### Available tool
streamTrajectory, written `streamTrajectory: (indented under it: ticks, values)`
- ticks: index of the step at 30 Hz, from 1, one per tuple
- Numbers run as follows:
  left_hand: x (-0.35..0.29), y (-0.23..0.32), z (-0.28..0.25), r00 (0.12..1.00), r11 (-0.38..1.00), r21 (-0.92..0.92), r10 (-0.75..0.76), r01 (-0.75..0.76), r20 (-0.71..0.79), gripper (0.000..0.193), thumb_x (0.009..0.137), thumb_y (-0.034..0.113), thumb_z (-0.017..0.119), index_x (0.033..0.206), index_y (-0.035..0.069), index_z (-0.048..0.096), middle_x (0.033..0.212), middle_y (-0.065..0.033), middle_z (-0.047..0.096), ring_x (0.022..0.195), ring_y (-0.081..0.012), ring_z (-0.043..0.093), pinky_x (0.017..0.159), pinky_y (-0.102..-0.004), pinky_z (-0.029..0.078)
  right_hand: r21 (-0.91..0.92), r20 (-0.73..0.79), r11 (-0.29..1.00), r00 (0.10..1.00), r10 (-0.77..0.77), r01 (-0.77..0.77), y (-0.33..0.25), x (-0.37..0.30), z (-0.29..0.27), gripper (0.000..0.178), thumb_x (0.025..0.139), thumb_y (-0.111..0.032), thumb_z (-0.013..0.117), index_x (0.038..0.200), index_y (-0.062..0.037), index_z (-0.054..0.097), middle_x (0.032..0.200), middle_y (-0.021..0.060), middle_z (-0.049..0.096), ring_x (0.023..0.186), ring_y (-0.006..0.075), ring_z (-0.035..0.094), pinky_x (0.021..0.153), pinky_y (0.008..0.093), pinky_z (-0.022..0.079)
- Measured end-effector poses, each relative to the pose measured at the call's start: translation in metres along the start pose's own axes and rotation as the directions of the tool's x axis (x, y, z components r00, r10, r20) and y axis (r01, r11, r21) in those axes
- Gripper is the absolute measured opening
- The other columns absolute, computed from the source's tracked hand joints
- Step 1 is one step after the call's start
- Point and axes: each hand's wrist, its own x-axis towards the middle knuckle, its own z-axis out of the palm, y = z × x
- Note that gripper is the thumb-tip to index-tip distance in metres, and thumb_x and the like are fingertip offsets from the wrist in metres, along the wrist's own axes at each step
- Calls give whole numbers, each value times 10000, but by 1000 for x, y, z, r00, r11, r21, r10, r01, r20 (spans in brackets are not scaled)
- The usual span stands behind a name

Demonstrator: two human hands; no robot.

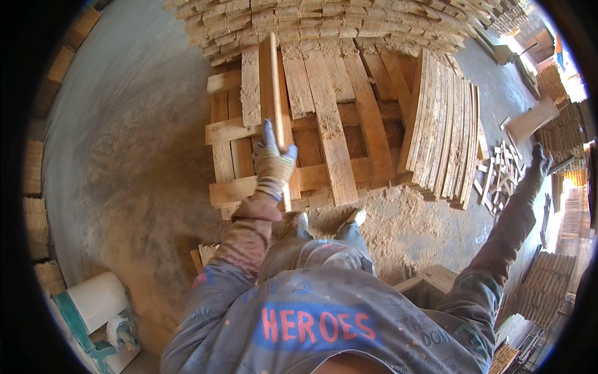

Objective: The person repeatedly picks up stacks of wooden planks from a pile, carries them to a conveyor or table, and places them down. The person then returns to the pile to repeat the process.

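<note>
My left hand (274, 163), in a pale knit glove, grips a long narrow wooden board (274, 81) tipped up on its edge. The index finger lies along one side of the board and the thumb is on the other. Beneath it is a wooden pallet (233, 189) with several loose boards (336, 156) laid across it, dusted with shavings. Far out to the right, my gloved right hand (541, 162) is stretched out. A short, motion-blurred wood piece (533, 121) is just beyond its fingers; whether they still touch it I cannot tell.
A tall stack of boards (324, 22) stands behind the pallet. Boards on edge (439, 124) lean together at its right side. Short offcuts (498, 174) lie heaped on the floor beyond. Shavings (398, 218) cover the floor near my shoes. A white and green object (96, 302) sits lower left.
</note>
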Motion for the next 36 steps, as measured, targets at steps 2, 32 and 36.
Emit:
streamTrajectory:
  ticks: [2, 32, 36]
  values:
    - [2, 29, 3, 971, 946, 291, -193, 145, 144, 1165, 798, 456, 815, 1638, 395, 11, 1689, -257, -5, 1532, -484, 139, 1163, -646, 293, 211, 377, 976, 926, -28, -56, -21, -76, 81, 525, 998, -363, 623, 1449, -112, 529, 1241, 91, 651, 1020, 186, 660, 879, 313, 585]
    - [-74, 17, 49, 739, 278, -773, 237, 570, 630, 567, 1045, 604, 457, 1326, 137, 614, 1268, -50, 632, 1118, -188, 608, 946, -360, 529, -315, 845, 902, 346, 408, -296, -52, -364, 269, 1134, 640, -515, 946, 1457, 59, 406, 1261, 214, 645, 1150, 274, 630, 979, 373, 516]
    - [-4, 22, 42, 875, 565, -812, 310, 144, 371, 634, 1032, 390, 599, 1498, 10, 396, 1314, -168, 623, 1222, -232, 607, 975, -378, 567, -90, 876, 800, 336, 348, -593, -46, -348, 247, 569, 783, -265, 873, 1192, 27, 604, 1002, 93, 684, 898, 175, 639, 798, 330, 540]
